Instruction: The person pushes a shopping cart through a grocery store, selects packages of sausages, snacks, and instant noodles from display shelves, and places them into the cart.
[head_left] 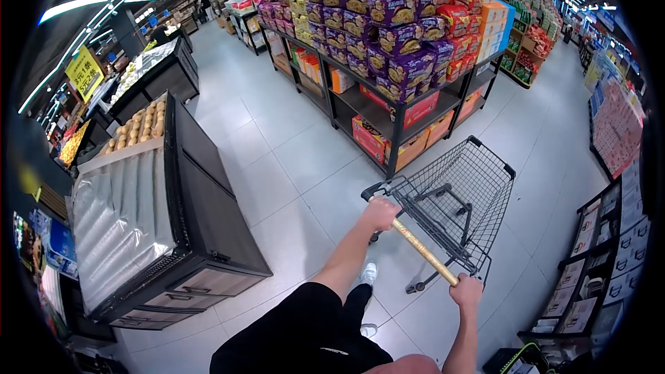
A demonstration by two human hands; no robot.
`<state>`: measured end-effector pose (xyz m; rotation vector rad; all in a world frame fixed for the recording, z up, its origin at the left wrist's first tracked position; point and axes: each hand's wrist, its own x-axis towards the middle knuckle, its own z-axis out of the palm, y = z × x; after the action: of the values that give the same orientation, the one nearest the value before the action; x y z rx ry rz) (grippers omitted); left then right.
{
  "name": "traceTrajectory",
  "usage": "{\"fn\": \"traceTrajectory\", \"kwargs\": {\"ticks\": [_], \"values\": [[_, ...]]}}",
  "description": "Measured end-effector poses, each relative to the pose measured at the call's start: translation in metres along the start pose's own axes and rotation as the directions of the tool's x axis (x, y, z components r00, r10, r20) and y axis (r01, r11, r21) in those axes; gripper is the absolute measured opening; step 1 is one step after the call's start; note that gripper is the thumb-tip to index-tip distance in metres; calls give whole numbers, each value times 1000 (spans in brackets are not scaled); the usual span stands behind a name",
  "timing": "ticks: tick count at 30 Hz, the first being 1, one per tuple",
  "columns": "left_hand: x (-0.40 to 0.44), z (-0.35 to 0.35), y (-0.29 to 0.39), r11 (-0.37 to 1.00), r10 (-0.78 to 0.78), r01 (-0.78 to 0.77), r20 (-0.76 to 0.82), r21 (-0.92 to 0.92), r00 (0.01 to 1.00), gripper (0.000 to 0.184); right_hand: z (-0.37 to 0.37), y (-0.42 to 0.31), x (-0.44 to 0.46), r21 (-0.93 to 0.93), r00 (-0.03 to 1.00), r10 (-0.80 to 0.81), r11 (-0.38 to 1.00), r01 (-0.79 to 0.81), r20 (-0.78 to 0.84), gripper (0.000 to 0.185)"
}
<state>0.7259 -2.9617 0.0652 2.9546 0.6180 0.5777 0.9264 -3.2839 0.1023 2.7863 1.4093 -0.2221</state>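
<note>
Two ends of one gold handle, both gripped

From my distant seat I see the left hand wrapped around the handle's left end and the right hand curled around its right end, no slack showing in either grip. I judge that the wide spacing gives even control of the steering. The cart lies directly ahead of the grip, its wire mesh stretching away from both fists. Left of the cart I see a stand; its silver cover probably protects what lies beneath. Right of the cart are shelved boxes. Beyond the cart, purple packs are piled on a black rack, likely for easy reach.
</note>
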Motion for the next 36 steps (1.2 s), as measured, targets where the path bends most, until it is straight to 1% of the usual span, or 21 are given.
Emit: {"fn": "traceTrajectory", "kwargs": {"ticks": [1,3,5,7,9,11,13,14,16,17,18,19,20,21,23,25,27,29,31,33,36], "values": [[26,6,7,1000,-11,11,14,-7,1000,18,4,13,12,-13,1000,11,1000,-11,-11,16],[66,33,23,1000,-15,14,-25,-20,1000,18,11,36,34,13,925,144,989,-149,-353,10],[106,49,26,1000,-12,11,-70,-14,997,18,8,60,68,7,881,187,979,-205,-434,9],[132,63,37,997,0,-4,-40,-83,999,17,7,88,84,-21,887,212,970,-242,-409,8],[163,77,43,991,53,-63,-88,-119,995,17,4,114,112,-51,873,212,964,-260,-439,10],[185,88,39,981,116,-130,-96,-146,989,17,4,125,122,-51,869,227,960,-277,-440,11],[217,92,41,978,119,-131,-81,-164,990,19,-6,129,145,-15,853,299,941,-337,-428,12],[233,99,42,966,173,-184,-72,-183,982,19,-9,133,155,-23,853,285,945,-327,-438,12],[261,112,42,977,117,-130,-84,-171,990,22,-11,145,168,-49,842,294,935,-352,-452,15],[276,117,42,977,133,-139,-50,-161,990,22,-11,152,177,-70,837,299,927,-369,-459,16],[292,122,42,979,143,-145,-22,-145,989,22,-12,160,186,-56,810,357,901,-430,-466,16],[307,127,42,967,200,-201,-23,-158,980,22,-12,167,197,-26,815,360,909,-416,-454,16],[320,132,43,963,198,-203,-48,-178,979,22,-12,174,209,4,824,355,919,-394,-442,16],[340,136,42,960,188,-200,-76,-194,979,22,-13,184,224,18,802,390,903,-430,-452,16],[372,144,44,957,218,-228,-73,-180,973,21,-11,202,245,-23,799,344,913,-407,-493,17],[401,157,48,952,245,-252,-62,-172,968,20,-13,219,268,7,772,382,898,-440,-509,18],[437,174,51,964,200,-213,-94,-160,975,19,-24,235,293,4,754,331,917,-399,-567,19],[470,188,54,954,233,-251,-124,-163,965,20,-31,250,317,20,739,351,909,-415,-575,19],[504,196,61,964,190,-208,-121,-165,974,22,-38,273,344,31,723,353,908,-418,-594,19],[543,199,69,950,223,-250,-151,-189,963,25,-41,298,372,55,732,329,926,-372,-597,19],[582,217,76,960,227,-244,-129,-138,965,23,-51,332,408,46,759,336,926,-376,-558,19]]}}
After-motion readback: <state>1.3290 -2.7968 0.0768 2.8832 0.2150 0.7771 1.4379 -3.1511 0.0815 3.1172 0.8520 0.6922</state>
